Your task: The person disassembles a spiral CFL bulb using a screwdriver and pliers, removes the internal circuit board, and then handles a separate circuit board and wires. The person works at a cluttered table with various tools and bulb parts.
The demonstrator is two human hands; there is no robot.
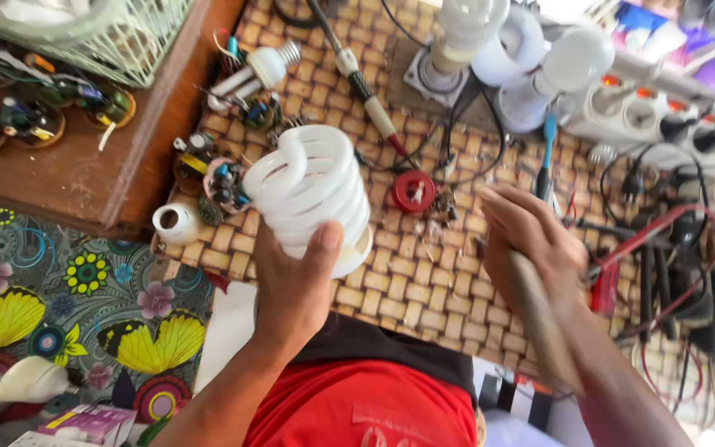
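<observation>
At the middle of the frame the left hand (295,277) grasps a white spiral bulb (312,194) from below, thumb up its side; the coil points away toward the upper left, over the woven worktop (391,281). The right hand (531,240), lower right of the bulb and apart from it, is clenched on a wooden handle (539,319) slanting toward the lower right. A red disc (414,191) lies between them.

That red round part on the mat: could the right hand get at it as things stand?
Probably not at once. The red round part lies uncovered on the woven mat, close to the right hand, but that hand is closed around a wooden handle.
</observation>
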